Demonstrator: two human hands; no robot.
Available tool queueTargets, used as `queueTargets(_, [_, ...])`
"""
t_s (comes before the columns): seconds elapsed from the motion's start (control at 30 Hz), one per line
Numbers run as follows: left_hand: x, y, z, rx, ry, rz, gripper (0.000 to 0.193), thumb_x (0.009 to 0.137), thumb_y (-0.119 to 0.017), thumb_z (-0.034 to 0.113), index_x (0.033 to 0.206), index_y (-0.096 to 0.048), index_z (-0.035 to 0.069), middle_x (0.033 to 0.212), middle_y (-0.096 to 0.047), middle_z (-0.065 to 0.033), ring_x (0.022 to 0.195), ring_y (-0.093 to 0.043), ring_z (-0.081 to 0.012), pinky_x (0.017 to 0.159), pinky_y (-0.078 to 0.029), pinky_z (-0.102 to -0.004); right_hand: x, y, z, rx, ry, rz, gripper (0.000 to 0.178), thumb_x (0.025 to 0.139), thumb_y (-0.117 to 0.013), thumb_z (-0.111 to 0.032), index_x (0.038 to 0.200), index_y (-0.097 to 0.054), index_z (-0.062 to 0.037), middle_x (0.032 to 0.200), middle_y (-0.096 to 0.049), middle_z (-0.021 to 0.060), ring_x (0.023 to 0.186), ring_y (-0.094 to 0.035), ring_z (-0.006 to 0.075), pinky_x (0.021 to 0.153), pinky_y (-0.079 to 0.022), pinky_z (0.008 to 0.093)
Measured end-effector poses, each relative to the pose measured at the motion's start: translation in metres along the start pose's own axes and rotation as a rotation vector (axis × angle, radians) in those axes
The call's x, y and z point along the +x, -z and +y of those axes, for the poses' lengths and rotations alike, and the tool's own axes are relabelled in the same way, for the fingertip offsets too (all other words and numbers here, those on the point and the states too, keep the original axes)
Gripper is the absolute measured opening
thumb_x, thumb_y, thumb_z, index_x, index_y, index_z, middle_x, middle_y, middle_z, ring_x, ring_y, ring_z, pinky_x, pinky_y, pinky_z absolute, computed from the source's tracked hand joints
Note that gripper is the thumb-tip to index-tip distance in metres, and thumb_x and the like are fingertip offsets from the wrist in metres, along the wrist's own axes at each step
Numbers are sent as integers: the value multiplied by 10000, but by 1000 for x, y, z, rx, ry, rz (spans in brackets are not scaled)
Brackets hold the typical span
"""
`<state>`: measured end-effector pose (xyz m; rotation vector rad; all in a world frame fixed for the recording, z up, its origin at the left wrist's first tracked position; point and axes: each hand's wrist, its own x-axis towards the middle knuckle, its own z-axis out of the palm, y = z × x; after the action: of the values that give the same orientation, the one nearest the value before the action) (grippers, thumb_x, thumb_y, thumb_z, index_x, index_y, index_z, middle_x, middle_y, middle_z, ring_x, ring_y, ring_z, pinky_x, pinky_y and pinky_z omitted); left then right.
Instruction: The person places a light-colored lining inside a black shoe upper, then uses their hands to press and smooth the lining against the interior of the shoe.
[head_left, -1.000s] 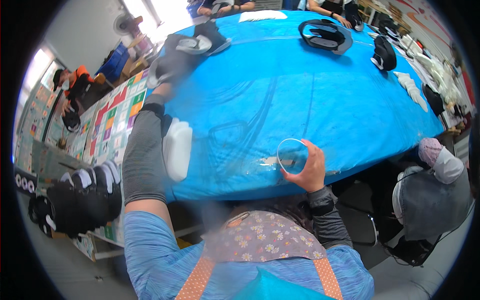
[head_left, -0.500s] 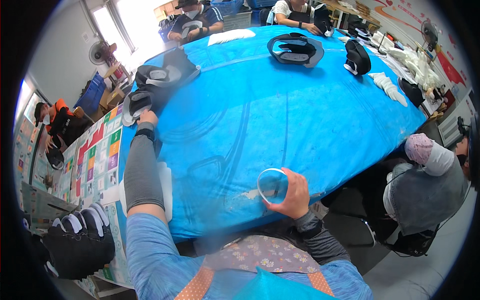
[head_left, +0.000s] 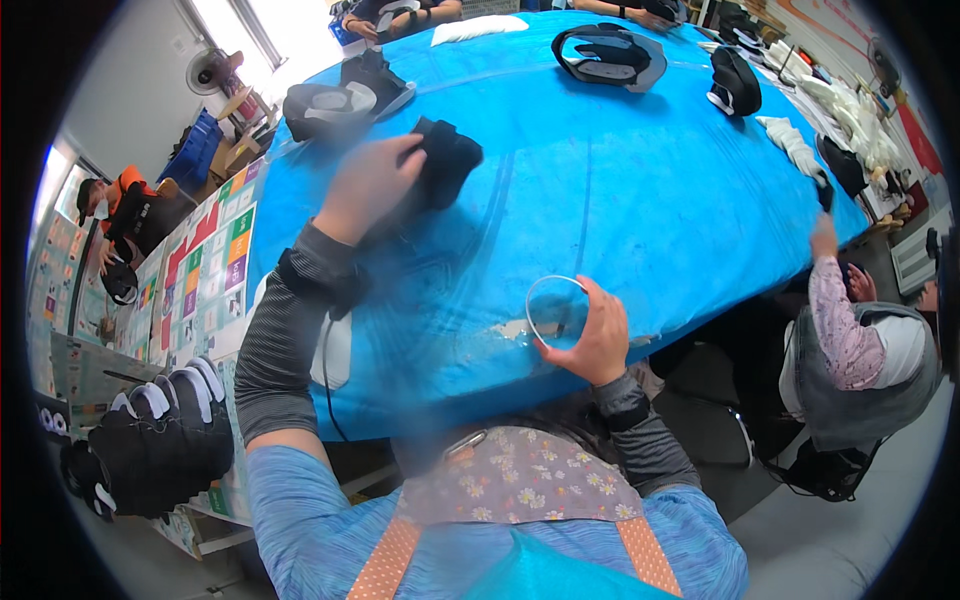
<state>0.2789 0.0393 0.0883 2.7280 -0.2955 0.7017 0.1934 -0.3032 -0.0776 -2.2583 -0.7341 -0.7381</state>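
Observation:
My left hand [head_left: 372, 185] is raised over the left side of the blue-covered table [head_left: 620, 210], its fingers closed on the edge of a black padded fabric piece [head_left: 450, 165]. Motion smears both the hand and the piece. Close to the table's near edge, my right hand [head_left: 597, 335] pinches a thin white curved strip [head_left: 530, 305] bent into a ring. Its thumb and fingers sit on the strip's right side, with the loop toward the left. Beyond my left hand lie grey-and-black padded pieces [head_left: 322, 108].
A large black-and-grey piece [head_left: 648, 72] and a black one [head_left: 737, 82] lie at the far side. White stacked strips [head_left: 790, 145] are on the right. Black pieces with white edging [head_left: 160, 440] stand at lower left. A person [head_left: 860, 365] sits at right, an arm on the table's edge.
My left hand has lifted the black padded piece from the table's left edge and brought it rightward. My right hand still holds the strip. The person at right now reaches toward the table.

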Motion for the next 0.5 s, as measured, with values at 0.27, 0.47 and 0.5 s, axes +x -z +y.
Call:
queueTargets(0.27, [17, -14, -83, -334, 2, -188, 477, 986, -508, 63, 1459, -482, 118, 1429, -594, -128, 1096, -693, -252, 938, -537, -351, -6, -1, 5, 45, 21, 32, 1025, 636, -915, -441, 1427, -430, -5, 1273, -602, 188, 1080, -616, 369, 919, -484, 465])
queueTargets(0.47, [-27, -54, -186, -44, -75, -403, 629, 902, -710, 195, 1448, -473, -8, 1338, -628, -202, 1207, -633, -296, 1035, -479, -370, -10, 1, 4, 80, 0, 30, 1002, 632, -909, -449, 1420, -448, -36, 1320, -598, 159, 1141, -616, 343, 974, -469, 457])
queueTargets(0.5, [-32, -60, -187, -88, 97, -508, 659, 914, -716, 249, 1465, -459, -5, 1314, -644, -205, 1237, -619, -308, 1046, -471, -371, -10, 1, 4, 75, -10, 36, 1002, 632, -909, -449, 1420, -448, -36, 1320, -598, 159, 1141, -616, 343, 974, -469, 457])
